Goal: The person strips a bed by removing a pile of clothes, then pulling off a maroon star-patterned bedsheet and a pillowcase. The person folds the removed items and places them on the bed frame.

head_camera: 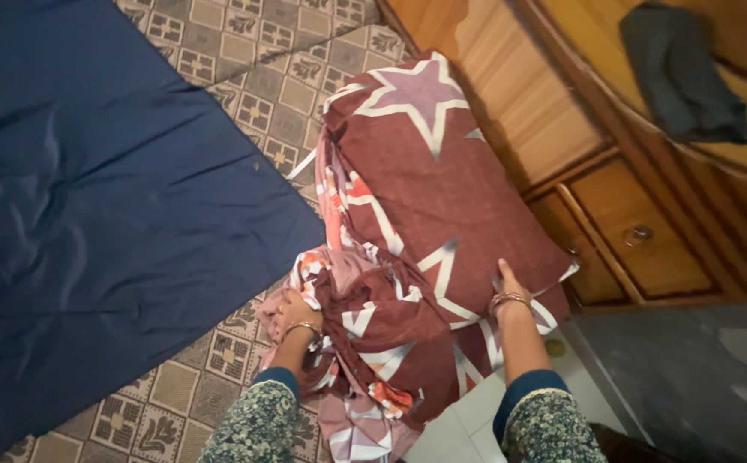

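1. Maroon cotton-like cover with white-outlined stars, pulled over a pillow lying at the bed's edge beside the wooden headboard.
2. Right hand laid flat against the pillow's near end, fingers spread and pressing rather than closed on anything; seemingly bracing the pillow so it stays put.
3. Left hand closed into a bunch of loose matching fabric, gripping a fistful; likely gathered there to keep the slack off the floor.
4. Bangles at both wrists, patterned sleeves with blue cuffs below.
5. Dark blue quilt spread over the left part of the bed, its corner reaching toward the bunched fabric.
6. Beige bedsheet with square floral motifs showing between quilt and pillow, and again near the lower edge.
7. Wooden drawer with a round knob to the right of the pillow; dark grey cloth lying on the curved wooden top above.
8. No packages, labels or signs in sight.
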